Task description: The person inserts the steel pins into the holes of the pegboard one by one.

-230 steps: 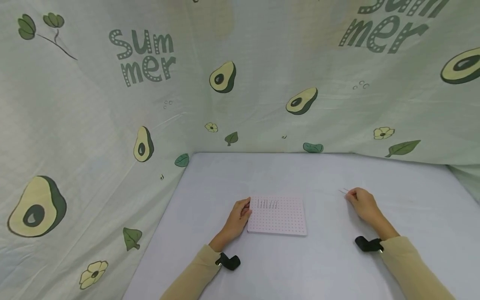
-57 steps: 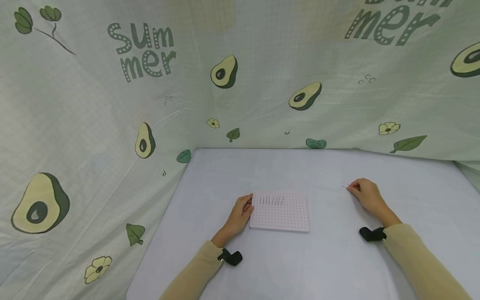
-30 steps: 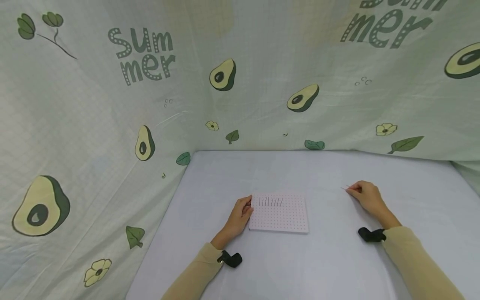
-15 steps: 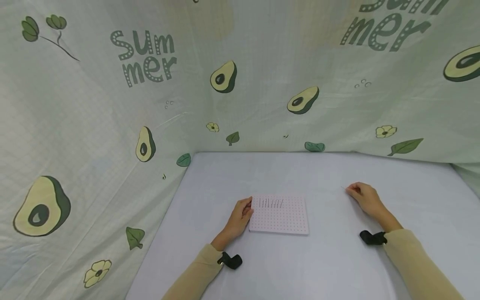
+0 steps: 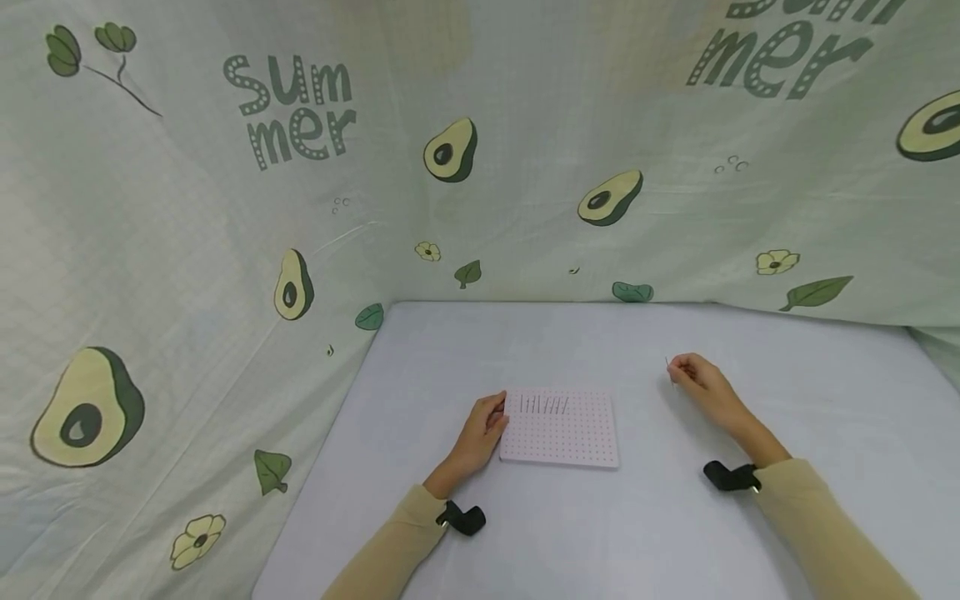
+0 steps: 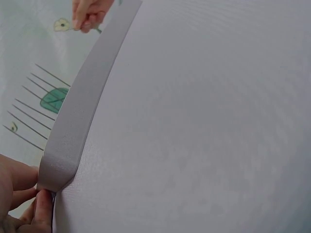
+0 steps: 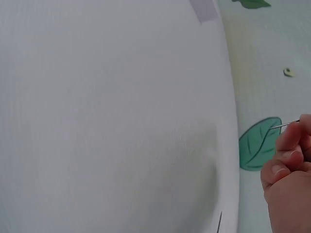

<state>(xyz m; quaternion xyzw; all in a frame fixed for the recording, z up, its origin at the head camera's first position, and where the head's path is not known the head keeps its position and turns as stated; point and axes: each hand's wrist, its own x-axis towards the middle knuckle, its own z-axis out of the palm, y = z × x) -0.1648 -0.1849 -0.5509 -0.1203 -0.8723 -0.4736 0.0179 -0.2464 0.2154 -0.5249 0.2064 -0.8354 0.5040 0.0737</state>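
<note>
In the head view, my left hand (image 5: pixel 475 435) grips the left edge of a pale pink perforated board (image 5: pixel 558 437) lying on the table. The left wrist view has my fingertips at the corner of the board (image 6: pixel 82 111). Several thin metal needles (image 5: pixel 543 405) stand in a row of its holes near the far left; their shafts (image 6: pixel 31 114) rise above it. To the right of the board, my right hand (image 5: pixel 705 387), raised over the table, pinches a single needle (image 5: pixel 667 364) between thumb and fingers. Another needle (image 7: pixel 219 222) shows low in the right wrist view.
A white-covered table (image 5: pixel 630 533) carries the board. Behind it and at the left hangs a pale green curtain (image 5: pixel 517 100) printed with avocados, leaves and lettering. Black wrist cameras (image 5: pixel 731 476) are strapped over the beige sleeves (image 5: pixel 821 517).
My right hand has lifted from the tabletop and shifted left, with the needle now pointing up. Earlier, thin needles lay at its fingertips. My left hand stays on the board's edge.
</note>
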